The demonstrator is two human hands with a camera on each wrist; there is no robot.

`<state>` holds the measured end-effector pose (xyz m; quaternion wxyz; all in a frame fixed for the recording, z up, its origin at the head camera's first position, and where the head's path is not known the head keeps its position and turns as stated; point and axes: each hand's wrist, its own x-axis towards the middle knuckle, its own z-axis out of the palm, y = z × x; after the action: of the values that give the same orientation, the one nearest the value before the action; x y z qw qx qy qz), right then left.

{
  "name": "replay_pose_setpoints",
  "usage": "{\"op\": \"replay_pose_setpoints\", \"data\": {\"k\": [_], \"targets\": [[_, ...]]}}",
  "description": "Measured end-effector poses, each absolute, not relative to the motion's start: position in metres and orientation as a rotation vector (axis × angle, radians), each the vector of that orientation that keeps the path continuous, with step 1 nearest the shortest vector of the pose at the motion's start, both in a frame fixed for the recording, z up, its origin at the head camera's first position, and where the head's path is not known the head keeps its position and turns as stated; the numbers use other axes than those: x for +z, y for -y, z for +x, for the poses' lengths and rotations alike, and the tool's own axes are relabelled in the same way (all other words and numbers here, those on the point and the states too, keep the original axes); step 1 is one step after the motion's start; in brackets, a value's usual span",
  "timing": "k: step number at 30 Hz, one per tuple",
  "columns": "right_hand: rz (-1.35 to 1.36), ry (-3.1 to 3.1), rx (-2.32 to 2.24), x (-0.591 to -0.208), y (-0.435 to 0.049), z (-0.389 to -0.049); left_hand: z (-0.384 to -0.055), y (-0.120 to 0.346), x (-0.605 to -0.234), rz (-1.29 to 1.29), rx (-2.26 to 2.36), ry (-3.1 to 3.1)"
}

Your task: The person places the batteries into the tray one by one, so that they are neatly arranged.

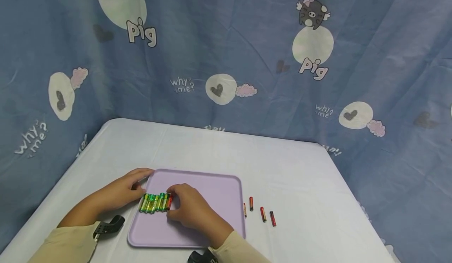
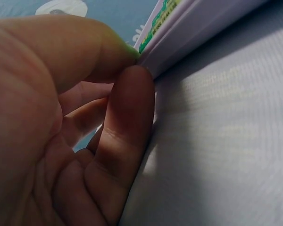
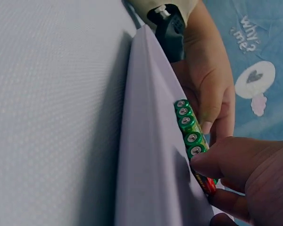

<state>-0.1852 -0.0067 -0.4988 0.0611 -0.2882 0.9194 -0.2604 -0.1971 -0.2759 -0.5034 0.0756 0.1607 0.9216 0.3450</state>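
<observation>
On the lilac tray, a row of several green batteries lies side by side near the left rim. A red battery sits at the row's right end, and my right hand pinches it lengthwise between thumb and forefinger. In the right wrist view the thumb lies by the green battery ends, with the red battery just under it. At the tray's left side my left hand rests against the rim, its thumb close to the outermost green battery and its fingers reaching the far left corner.
Several red-and-black batteries lie loose on the white tablecloth, right of the tray. A blue printed curtain hangs behind the table. Black wrist devices are worn at both sleeves.
</observation>
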Motion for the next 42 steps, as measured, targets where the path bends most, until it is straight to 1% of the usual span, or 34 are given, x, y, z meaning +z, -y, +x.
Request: {"op": "replay_pose_setpoints", "data": {"k": [11,16,29,42], "targets": [[-0.864,-2.732,-0.82,-0.501,-0.001,-0.186,-0.197,0.275,-0.504,0.482,1.037,-2.778],[-0.908,-2.691,-0.846,-0.498,-0.005,-0.186,-0.198,0.275,-0.504,0.485,1.069,-2.766],[-0.936,-2.625,-1.017,-0.494,-0.032,-0.193,-0.197,0.274,-0.506,0.455,1.094,-2.73],[-0.801,-2.714,-1.156,-0.489,-0.067,-0.201,-0.198,0.275,-0.505,0.434,1.06,-2.726]]}}
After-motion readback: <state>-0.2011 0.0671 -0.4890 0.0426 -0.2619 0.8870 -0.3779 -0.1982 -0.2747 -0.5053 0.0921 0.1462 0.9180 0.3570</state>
